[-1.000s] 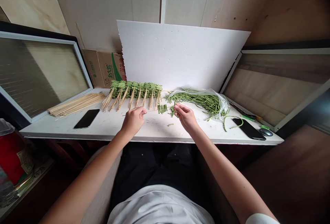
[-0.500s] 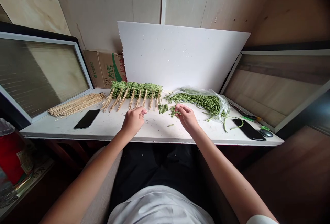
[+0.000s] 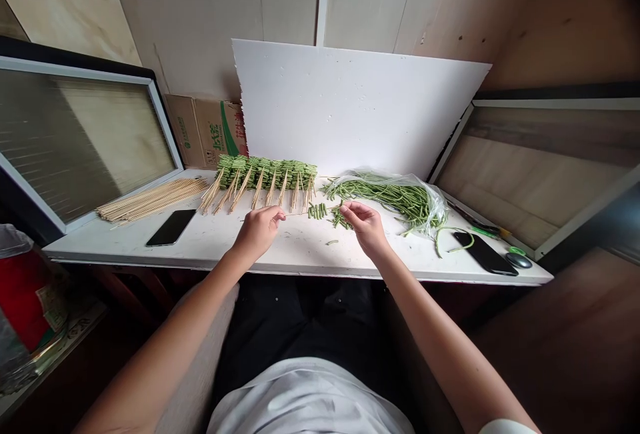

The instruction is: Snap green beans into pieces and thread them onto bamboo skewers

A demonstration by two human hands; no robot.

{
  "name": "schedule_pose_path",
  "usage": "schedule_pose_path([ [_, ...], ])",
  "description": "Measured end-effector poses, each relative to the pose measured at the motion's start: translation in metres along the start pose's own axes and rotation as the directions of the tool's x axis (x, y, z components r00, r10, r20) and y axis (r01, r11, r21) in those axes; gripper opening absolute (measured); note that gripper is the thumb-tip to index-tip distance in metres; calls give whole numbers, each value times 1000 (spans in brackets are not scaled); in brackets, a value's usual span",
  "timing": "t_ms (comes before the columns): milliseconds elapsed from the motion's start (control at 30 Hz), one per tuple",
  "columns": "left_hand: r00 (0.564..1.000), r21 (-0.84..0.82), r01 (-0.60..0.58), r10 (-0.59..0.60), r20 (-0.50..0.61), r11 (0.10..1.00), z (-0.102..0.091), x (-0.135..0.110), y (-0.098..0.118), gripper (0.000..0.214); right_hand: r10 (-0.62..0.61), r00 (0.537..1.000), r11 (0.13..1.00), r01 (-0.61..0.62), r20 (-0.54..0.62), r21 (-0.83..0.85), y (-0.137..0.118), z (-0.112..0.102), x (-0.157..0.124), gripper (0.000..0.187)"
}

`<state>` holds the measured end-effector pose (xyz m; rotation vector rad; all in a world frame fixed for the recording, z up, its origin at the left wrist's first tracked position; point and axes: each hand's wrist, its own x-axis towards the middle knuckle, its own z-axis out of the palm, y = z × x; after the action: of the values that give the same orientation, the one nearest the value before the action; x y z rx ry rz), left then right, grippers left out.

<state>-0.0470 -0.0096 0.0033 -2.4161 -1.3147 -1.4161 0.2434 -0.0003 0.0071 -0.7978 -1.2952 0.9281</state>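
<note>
Head view: the left hand (image 3: pixel 257 234) pinches a thin bamboo skewer (image 3: pixel 300 214) between narrowly closed fingers; the right hand (image 3: pixel 366 229), fingers also narrow, seems to hold cut long-bean pieces (image 3: pixel 340 218) at its far end; more pieces (image 3: pixel 317 211) sit along it, above the white table (image 3: pixel 150 251).

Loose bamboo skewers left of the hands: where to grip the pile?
Grip the bamboo skewers around the middle, coming from above: they lie flat and roughly parallel, so they should gather evenly there, while the ends splay. The phone sits just in front.
</note>
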Motion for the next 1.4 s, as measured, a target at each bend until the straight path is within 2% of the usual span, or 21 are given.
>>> schedule_pose_path([
  [200, 996, 28, 47, -49, 79, 998, 0, 0, -6, 33, -39, 998, 999, 41, 47, -35, -3, 2, -1, 32],
  [367, 998, -23, -8, 6, -69, 1000, 2, 0, 1, 33, -25, 1000, 999, 25, 3, -47, 0, 3, -1, 35],
  [467, 993, -18, -44, 42, -113, 999, 1, 0, 6, 30, -5, 1000, 1000, 5, -28, -15, 3, 5, -2, 35],
  [567, 988, -6, -85, 84, -127, 996, -1, 0, 8, 32, 44, 998, 998, -42, -41, 49, 6, 8, -3, 35],
  [700, 981, 53, -127, 133, -143, 991, -3, -4, 13, 37, 203, 979, 959, -194, -22, 207, 2, 14, -5, 36],
  [767, 976, 109, -142, 157, -153, 984, -4, -5, 15, 37, 239, 971, 940, -229, -9, 254, -3, 16, -7, 35],
  [933, 971, 134, -181, 199, -131, 974, -9, -4, 13, 38, 136, 990, 964, -124, -34, 235, -10, 22, -11, 36],
  [1133, 989, 83, -144, 147, -32, 986, -9, -1, -1, 30, 14, 1000, 992, -11, -26, 129, -6, 20, -11, 34],
  [1267, 993, 47, -115, 114, 37, 992, -4, -2, -5, 33, -41, 999, 999, 41, -24, 18, -12, 16, -10, 34],
  [1400, 990, -12, -134, 133, -56, 991, -4, -2, -2, 39, -2, 1000, 997, 4, -22, 82, -15, 18, -10, 32],
])
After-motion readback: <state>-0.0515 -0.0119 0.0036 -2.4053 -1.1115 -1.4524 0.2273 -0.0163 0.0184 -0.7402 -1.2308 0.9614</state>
